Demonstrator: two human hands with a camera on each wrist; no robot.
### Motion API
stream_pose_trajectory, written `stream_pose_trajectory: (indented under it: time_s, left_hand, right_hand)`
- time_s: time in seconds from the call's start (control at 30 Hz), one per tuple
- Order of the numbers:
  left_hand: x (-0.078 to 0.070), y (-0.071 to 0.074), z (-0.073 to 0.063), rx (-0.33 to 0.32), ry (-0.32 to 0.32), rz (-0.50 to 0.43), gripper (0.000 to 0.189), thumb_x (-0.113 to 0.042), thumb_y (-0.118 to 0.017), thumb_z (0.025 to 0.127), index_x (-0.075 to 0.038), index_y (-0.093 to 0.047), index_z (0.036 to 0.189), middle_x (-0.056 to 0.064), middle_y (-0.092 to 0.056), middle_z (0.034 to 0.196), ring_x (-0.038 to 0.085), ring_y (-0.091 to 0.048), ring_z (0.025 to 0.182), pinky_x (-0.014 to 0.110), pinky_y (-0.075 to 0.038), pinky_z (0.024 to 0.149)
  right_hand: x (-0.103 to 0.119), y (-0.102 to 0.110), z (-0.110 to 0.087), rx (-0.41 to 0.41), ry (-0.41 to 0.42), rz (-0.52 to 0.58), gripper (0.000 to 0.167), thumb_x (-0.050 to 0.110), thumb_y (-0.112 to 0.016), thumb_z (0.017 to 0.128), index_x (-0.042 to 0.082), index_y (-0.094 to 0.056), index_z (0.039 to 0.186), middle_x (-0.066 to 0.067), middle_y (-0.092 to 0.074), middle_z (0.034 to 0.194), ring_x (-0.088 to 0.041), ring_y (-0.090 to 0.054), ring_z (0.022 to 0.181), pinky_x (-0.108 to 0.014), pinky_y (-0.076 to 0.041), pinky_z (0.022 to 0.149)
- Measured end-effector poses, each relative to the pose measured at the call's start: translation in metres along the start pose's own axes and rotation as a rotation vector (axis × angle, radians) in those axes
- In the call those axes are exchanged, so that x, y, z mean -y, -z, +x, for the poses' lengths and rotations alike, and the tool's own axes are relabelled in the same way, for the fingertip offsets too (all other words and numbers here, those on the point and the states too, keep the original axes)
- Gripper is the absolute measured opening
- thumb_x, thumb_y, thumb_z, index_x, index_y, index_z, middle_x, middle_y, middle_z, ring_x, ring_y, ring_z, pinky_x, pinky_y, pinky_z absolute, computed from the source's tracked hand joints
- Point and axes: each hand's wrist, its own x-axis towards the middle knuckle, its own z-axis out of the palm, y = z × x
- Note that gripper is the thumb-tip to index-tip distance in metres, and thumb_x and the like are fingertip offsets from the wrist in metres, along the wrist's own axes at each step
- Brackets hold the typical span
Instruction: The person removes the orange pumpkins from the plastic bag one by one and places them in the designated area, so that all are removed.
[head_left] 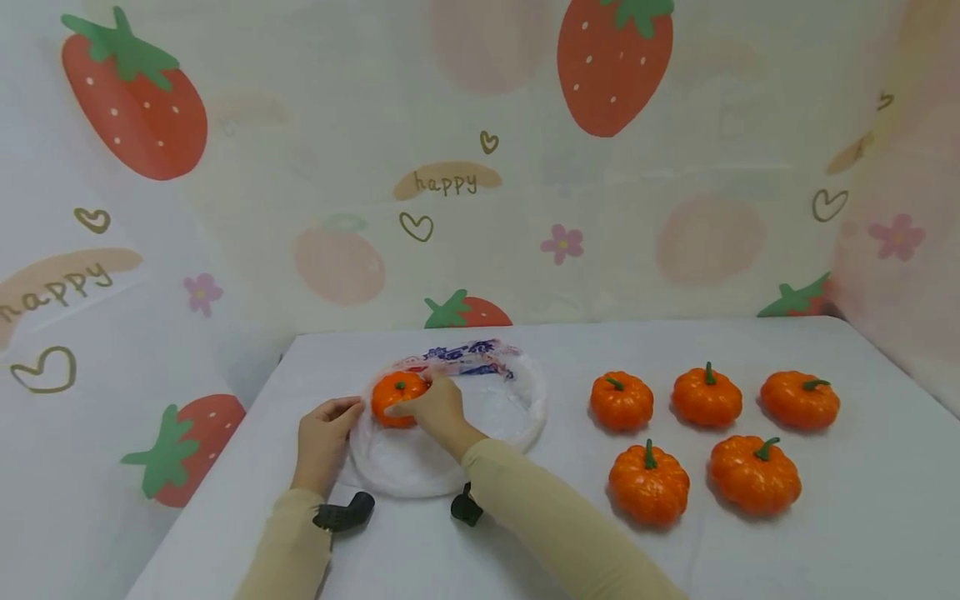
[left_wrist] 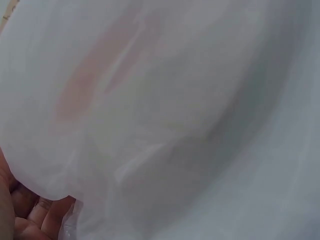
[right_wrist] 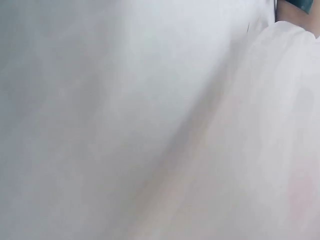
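Note:
A white translucent plastic bag (head_left: 531,425) with red and blue print lies spread in a ring, mouth upward. My right hand (head_left: 442,410) grips a small orange pumpkin (head_left: 390,393) with a green stem, above the bag's left part. At the bag's left edge my left hand (head_left: 322,437) pinches the rim between thumb and fingers. The left wrist view is filled by the bag's side (left_wrist: 150,130), with curled fingers (left_wrist: 37,217) at its lower left corner. White plastic (right_wrist: 250,150) fills much of the right wrist view, blurred; the pumpkin is hidden there.
On the table's right stand several more orange pumpkins, three in a back row (head_left: 707,397) and two in front (head_left: 754,475). Black wrist devices (head_left: 345,512) sit by both sleeves. A strawberry-print curtain (head_left: 480,233) rises behind the white table (head_left: 555,550).

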Motion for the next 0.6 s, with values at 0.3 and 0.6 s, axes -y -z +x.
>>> stream_pose_trajectory:
  time_s: [0.3,0.6]
  left_hand:
    - [0.0,-0.005,0.0,0.015,0.007,0.031,0.032,-0.024,-0.066,0.096,-0.001,-0.069,0.118,0.008,-0.07,0.111,0.001,-0.058,0.093,0.006,-0.048,0.077]
    - [0.001,-0.003,-0.001,0.0,-0.034,0.011,0.03,-0.019,-0.067,0.094,0.002,-0.07,0.115,-0.013,-0.07,0.09,-0.003,-0.058,0.084,0.009,-0.048,0.075]
  right_hand:
    - [-0.002,0.004,-0.001,-0.012,-0.005,-0.014,0.067,0.014,-0.085,0.077,0.002,-0.056,0.136,-0.014,-0.06,0.136,-0.029,-0.058,0.124,-0.039,-0.049,0.105]
    - [0.0,0.015,-0.007,0.015,-0.003,-0.005,0.068,0.015,-0.086,0.077,0.004,-0.058,0.137,-0.011,-0.061,0.138,-0.028,-0.058,0.125,-0.039,-0.048,0.106]
